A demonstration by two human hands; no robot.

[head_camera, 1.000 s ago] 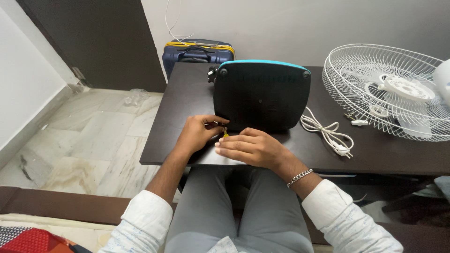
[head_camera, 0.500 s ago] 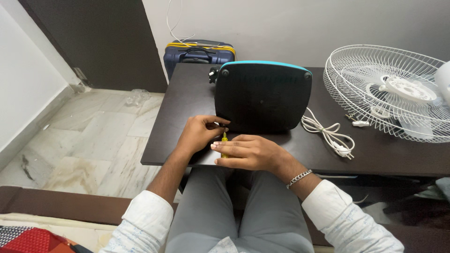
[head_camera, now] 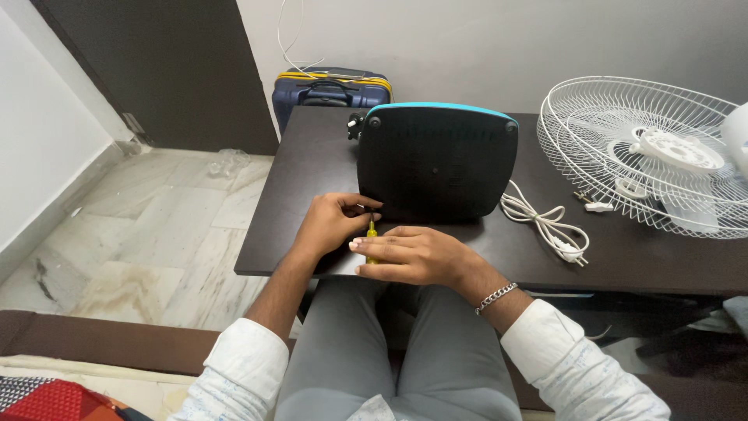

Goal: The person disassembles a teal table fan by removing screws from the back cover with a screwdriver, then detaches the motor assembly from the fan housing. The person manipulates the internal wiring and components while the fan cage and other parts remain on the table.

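Observation:
A black fan base point(head_camera: 436, 160) with a teal rim lies bottom-up on the dark table point(head_camera: 312, 171). My right hand point(head_camera: 409, 254) grips a small yellow-handled screwdriver point(head_camera: 372, 231) whose tip meets the base's near left corner. My left hand point(head_camera: 335, 221) pinches at that same corner, steadying the tip; what its fingers hold is hidden. Both hands rest at the table's front edge.
A white power cord point(head_camera: 545, 221) lies coiled right of the base. A white wire fan guard point(head_camera: 647, 152) covers the table's right part, with small white parts point(head_camera: 598, 205) beside it. A blue suitcase point(head_camera: 331, 87) stands behind the table. Tiled floor lies to the left.
My right hand has slid slightly back toward me and closed more around the screwdriver handle. The left hand stays at the base's corner.

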